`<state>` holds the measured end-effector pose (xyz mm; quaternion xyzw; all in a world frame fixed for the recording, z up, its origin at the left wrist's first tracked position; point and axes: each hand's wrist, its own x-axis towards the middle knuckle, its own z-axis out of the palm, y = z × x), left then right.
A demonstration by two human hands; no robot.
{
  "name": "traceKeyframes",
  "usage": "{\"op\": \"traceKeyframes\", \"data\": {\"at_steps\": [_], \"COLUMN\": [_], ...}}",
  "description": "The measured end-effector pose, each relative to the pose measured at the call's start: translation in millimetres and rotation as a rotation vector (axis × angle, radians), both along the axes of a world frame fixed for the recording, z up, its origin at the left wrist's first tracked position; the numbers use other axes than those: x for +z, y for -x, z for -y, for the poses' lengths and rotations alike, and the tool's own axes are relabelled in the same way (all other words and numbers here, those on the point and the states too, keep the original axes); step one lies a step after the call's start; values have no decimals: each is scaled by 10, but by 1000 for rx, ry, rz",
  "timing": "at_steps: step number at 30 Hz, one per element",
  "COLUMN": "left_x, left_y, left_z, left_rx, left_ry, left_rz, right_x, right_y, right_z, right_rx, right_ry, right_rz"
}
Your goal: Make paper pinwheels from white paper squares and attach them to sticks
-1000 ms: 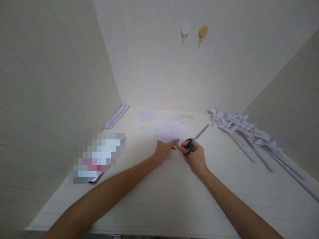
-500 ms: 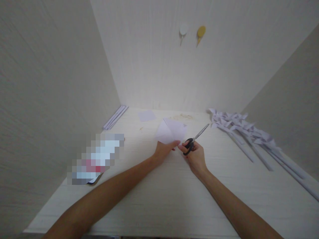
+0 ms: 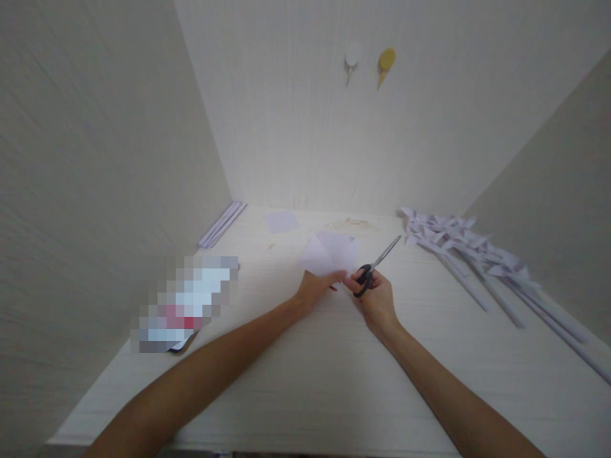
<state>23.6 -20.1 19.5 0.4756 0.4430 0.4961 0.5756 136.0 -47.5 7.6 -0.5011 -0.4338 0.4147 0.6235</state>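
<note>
My left hand (image 3: 316,287) pinches the near edge of a folded white paper sheet (image 3: 329,253) that stands up slightly off the pale wooden table (image 3: 305,375). Just to its right, my right hand (image 3: 377,298) grips black-handled scissors (image 3: 375,266) with fingers through the loops. The blades are closed and point away to the upper right. The two hands almost touch at the sheet's near corner.
Several finished white paper pinwheels on sticks (image 3: 482,264) lie along the right side. A small paper square (image 3: 281,221) rests near the back wall, paper sticks (image 3: 222,224) lie in the left corner, and a blurred packet (image 3: 184,304) sits at left. Two round hooks (image 3: 371,60) hang on the wall.
The paper sheet has been turned slightly in my left hand, showing its fold lines. Both hands and the scissors stay almost in the same spot.
</note>
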Motion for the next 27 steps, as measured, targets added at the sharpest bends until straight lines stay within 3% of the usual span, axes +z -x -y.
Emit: {"op": "traceKeyframes", "data": {"at_steps": [5, 9, 16, 20, 27], "left_x": [-19, -86, -154, -161, -148], "left_y": [-4, 3, 152, 210, 212], "left_z": [-1, -73, -334, -403, -389], "left_rx": [-32, 25, 152, 132, 100], "left_ry": [6, 1, -92, -80, -96], "left_rz": [-32, -33, 176, 235, 238], "right_x": [-26, 5, 124, 189, 202], "right_y": [-14, -4, -52, -129, -193], "right_z": [-9, 3, 46, 63, 67], "right_rx": [-19, 23, 369, 569, 641], "right_ry": [-9, 30, 207, 266, 327], "right_rz": [30, 104, 249, 503, 676]}}
